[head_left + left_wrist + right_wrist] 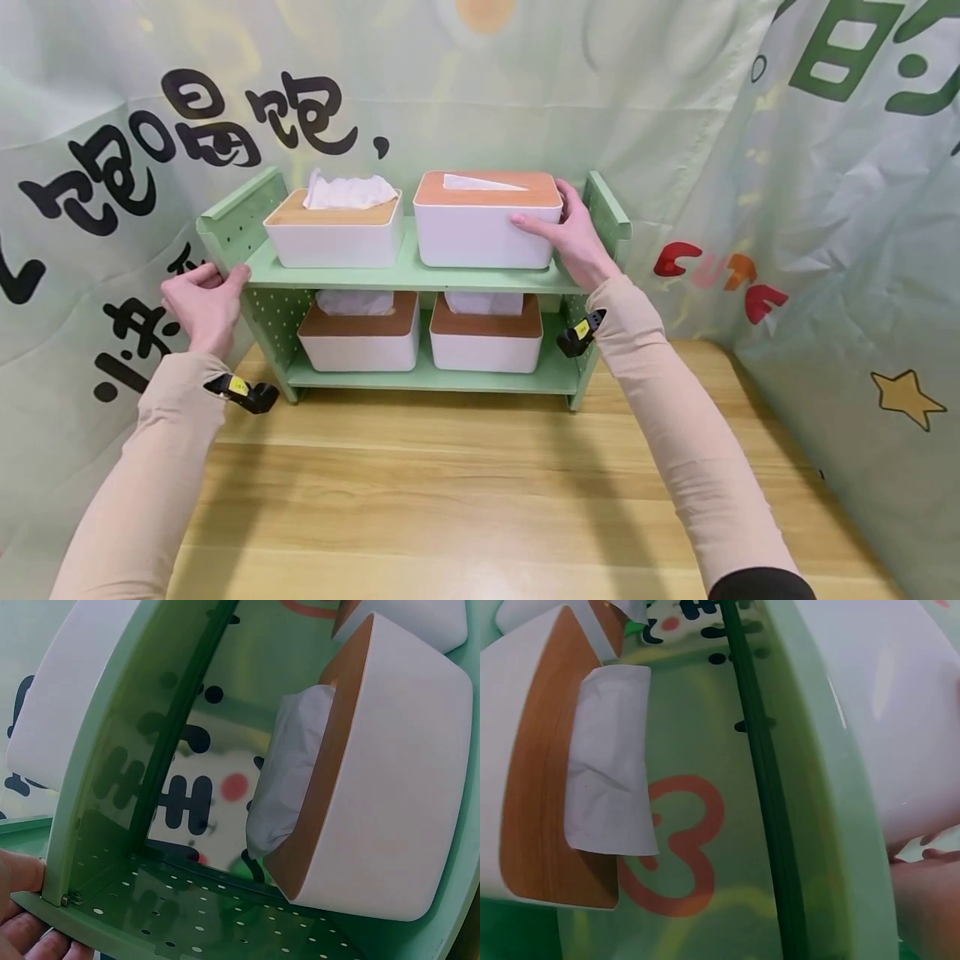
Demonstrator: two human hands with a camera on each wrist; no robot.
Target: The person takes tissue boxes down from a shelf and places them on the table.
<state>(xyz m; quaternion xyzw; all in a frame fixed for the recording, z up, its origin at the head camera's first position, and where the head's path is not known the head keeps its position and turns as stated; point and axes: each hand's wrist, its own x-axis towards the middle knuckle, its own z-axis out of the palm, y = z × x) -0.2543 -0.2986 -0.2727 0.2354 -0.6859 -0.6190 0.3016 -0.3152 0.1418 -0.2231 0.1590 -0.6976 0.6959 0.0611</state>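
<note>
A green two-tier shelf rack bears white tissue boxes with wood-look lids. My left hand grips the rack's left side at the upper tier, its thumb at the front corner; in the left wrist view the fingers curl around the perforated side panel. My right hand holds the upper right tissue box by its right end, thumb across the front and the other fingers partly hidden behind it. A folded tissue lies in that box's lid slot. Left of it sits the upper left tissue box, tissue bunched on top.
Below stand a lower left tissue box and a lower right tissue box, tissues sticking up. The rack stands on a wooden table near a printed fabric backdrop. A second fabric wall closes the right side.
</note>
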